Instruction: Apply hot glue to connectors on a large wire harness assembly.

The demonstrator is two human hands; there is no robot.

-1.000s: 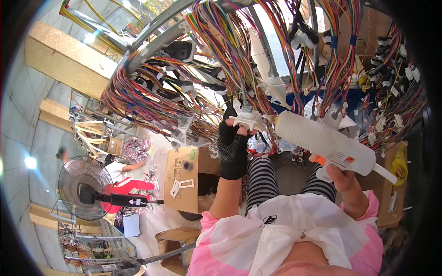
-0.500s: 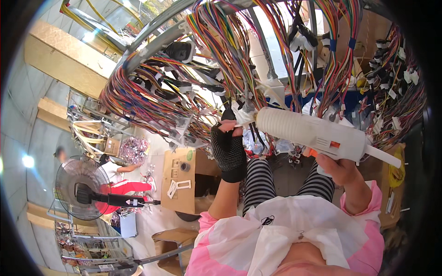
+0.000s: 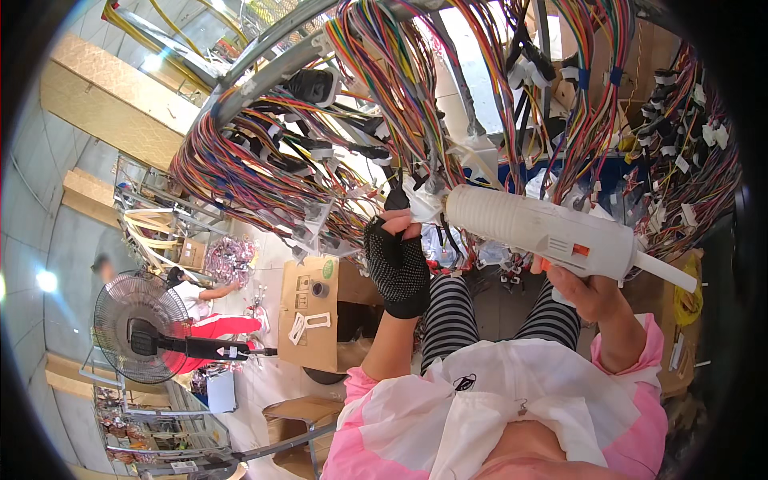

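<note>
My right hand (image 3: pixel 588 294) grips a white hot glue gun (image 3: pixel 532 228) with a ribbed barrel and an orange trigger. A pale glue stick (image 3: pixel 670 274) sticks out of its rear end. The nozzle points left, close to a white plastic connector (image 3: pixel 422 202) on a wire bundle. In a black dotted fingerless glove, my left hand (image 3: pixel 396 260) pinches that connector between bare thumb and fingertips. Whether the nozzle touches the connector I cannot tell. Above both hands, bundles of multicoloured wires (image 3: pixel 392 72) hang down.
A curved metal rail (image 3: pixel 280 76) carries the wire harnesses. More harnesses with black and white connectors (image 3: pixel 680 136) hang at the right. Left of my legs stands an open cardboard box (image 3: pixel 310 340). Farther left are a black fan (image 3: pixel 144 336) and a person in red trousers (image 3: pixel 216 324).
Very little differs. The glue gun and both hands keep nearly the same place, and the view has shifted slightly.
</note>
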